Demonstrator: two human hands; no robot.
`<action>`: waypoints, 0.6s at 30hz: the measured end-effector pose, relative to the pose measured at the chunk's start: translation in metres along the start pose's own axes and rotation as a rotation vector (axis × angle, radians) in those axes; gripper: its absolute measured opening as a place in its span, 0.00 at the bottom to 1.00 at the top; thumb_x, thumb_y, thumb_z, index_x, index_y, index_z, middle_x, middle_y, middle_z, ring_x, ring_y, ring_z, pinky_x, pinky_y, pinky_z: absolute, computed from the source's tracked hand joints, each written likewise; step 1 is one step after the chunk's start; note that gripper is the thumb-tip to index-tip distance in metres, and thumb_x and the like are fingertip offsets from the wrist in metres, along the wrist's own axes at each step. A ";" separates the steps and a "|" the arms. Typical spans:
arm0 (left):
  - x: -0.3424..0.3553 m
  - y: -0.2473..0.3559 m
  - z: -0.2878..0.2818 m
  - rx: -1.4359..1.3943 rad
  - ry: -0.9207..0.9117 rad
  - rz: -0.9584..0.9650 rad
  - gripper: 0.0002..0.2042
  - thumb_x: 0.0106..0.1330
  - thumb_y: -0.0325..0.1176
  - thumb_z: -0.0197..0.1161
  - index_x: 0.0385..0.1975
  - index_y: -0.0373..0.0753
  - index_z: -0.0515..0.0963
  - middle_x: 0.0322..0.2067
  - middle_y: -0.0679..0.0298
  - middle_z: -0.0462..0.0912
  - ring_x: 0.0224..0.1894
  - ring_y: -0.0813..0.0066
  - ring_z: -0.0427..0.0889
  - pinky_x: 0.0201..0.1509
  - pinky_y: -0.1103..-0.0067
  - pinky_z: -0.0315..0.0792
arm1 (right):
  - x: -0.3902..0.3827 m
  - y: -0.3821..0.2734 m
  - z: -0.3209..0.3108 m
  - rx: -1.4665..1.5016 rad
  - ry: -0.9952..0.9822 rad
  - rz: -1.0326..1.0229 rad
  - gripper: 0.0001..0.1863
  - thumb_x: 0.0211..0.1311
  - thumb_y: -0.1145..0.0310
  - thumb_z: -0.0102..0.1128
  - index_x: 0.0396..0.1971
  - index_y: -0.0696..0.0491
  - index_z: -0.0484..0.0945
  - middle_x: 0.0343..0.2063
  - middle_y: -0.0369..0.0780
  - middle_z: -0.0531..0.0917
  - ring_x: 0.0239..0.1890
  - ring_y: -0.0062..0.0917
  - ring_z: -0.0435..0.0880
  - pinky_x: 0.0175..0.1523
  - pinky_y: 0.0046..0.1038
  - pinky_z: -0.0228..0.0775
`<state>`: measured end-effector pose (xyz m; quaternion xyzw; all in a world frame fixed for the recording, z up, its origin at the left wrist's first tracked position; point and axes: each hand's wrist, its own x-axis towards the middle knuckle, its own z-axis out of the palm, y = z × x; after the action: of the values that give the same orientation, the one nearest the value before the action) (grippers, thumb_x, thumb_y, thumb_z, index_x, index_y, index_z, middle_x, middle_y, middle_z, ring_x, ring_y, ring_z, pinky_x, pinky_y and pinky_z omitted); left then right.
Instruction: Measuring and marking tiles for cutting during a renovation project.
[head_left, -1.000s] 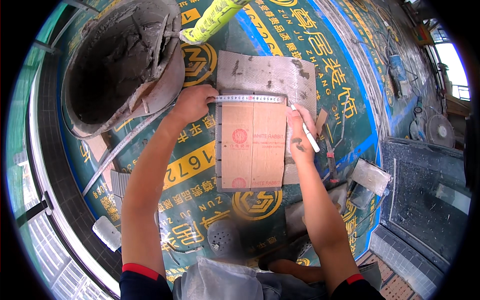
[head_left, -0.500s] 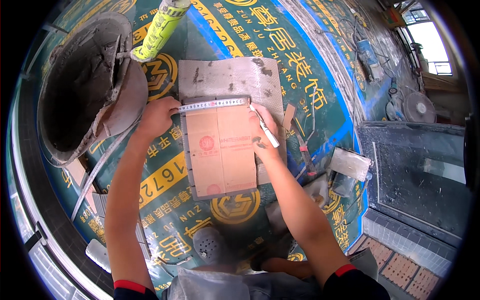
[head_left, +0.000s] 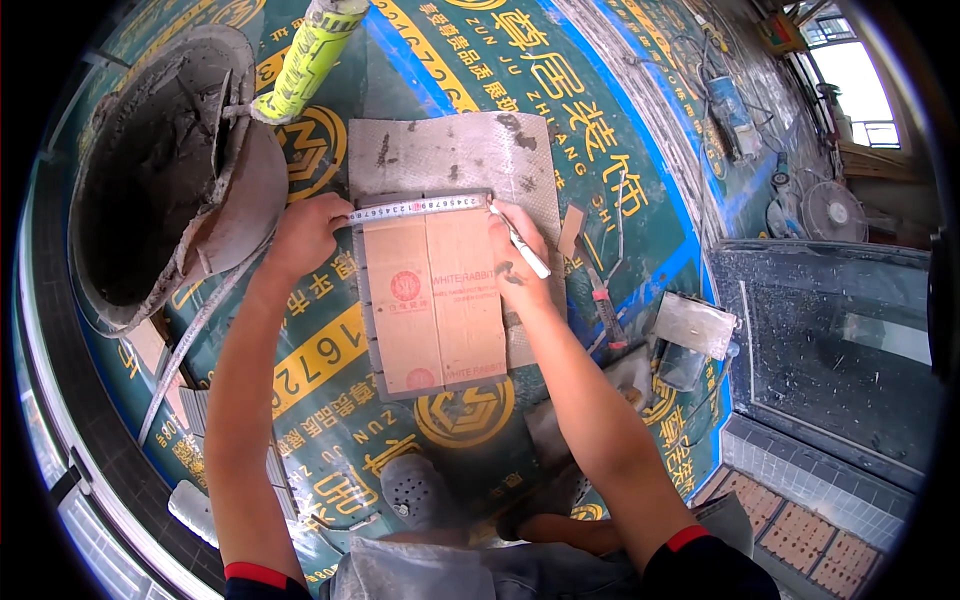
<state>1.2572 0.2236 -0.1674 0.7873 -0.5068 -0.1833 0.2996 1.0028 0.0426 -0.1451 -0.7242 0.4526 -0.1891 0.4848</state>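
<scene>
A tape measure's pale blade [head_left: 410, 208] lies across the far end of a brown cardboard sheet [head_left: 450, 330] with red print. Beneath the cardboard, grey edges of a flat, tile-like panel [head_left: 383, 384] show. My left hand [head_left: 308, 238] is closed on the blade at the panel's far left corner. At the far right corner, my right hand [head_left: 522, 245] is closed around a white marker pen [head_left: 530, 255], its tip beside the blade's end. Whether these right fingers also press the blade is hidden. A stained, pale woven sheet [head_left: 450, 150] lies under the panel.
A mortar-crusted bucket [head_left: 265, 190] stands at left, with a yellow-green mixer-like shaft [head_left: 310, 65] beside it. A red-handled scraper-like tool [head_left: 605, 305] lies right of the panel. Farther right are a trowel-like metal plate [head_left: 697, 325], a dark glass panel [head_left: 830, 350] and a fan [head_left: 835, 212].
The whole view has shifted slightly left. My right hand and the pen have edged a little toward the blade. My left hand keeps its grip on the blade.
</scene>
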 end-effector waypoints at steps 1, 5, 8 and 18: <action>0.000 0.000 0.000 -0.005 0.015 0.007 0.06 0.63 0.21 0.63 0.38 0.36 0.83 0.37 0.54 0.85 0.42 0.48 0.83 0.44 0.64 0.75 | 0.001 0.001 0.000 0.002 0.003 -0.013 0.20 0.74 0.60 0.56 0.55 0.58 0.79 0.42 0.45 0.86 0.47 0.27 0.83 0.57 0.29 0.73; -0.001 -0.002 0.001 0.009 0.027 0.026 0.06 0.62 0.21 0.64 0.37 0.37 0.84 0.37 0.55 0.85 0.41 0.49 0.83 0.44 0.63 0.76 | 0.005 0.005 -0.002 -0.022 -0.003 -0.078 0.19 0.74 0.61 0.56 0.53 0.59 0.80 0.36 0.42 0.85 0.41 0.24 0.82 0.51 0.26 0.74; -0.001 -0.003 0.002 0.027 0.039 0.025 0.07 0.62 0.21 0.63 0.38 0.37 0.84 0.37 0.55 0.85 0.42 0.49 0.83 0.45 0.63 0.76 | 0.006 0.004 -0.008 0.081 -0.077 -0.005 0.17 0.73 0.62 0.56 0.51 0.59 0.81 0.33 0.38 0.85 0.38 0.21 0.81 0.47 0.24 0.73; -0.050 0.047 -0.013 -0.118 -0.005 -0.072 0.08 0.62 0.19 0.63 0.39 0.34 0.84 0.38 0.52 0.84 0.43 0.47 0.83 0.46 0.66 0.76 | -0.050 0.025 -0.056 0.260 0.116 0.039 0.23 0.76 0.60 0.56 0.60 0.63 0.74 0.46 0.45 0.85 0.50 0.29 0.84 0.61 0.30 0.75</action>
<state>1.2117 0.2583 -0.1275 0.7856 -0.4670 -0.2253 0.3375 0.9254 0.0521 -0.1331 -0.6340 0.4655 -0.2781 0.5513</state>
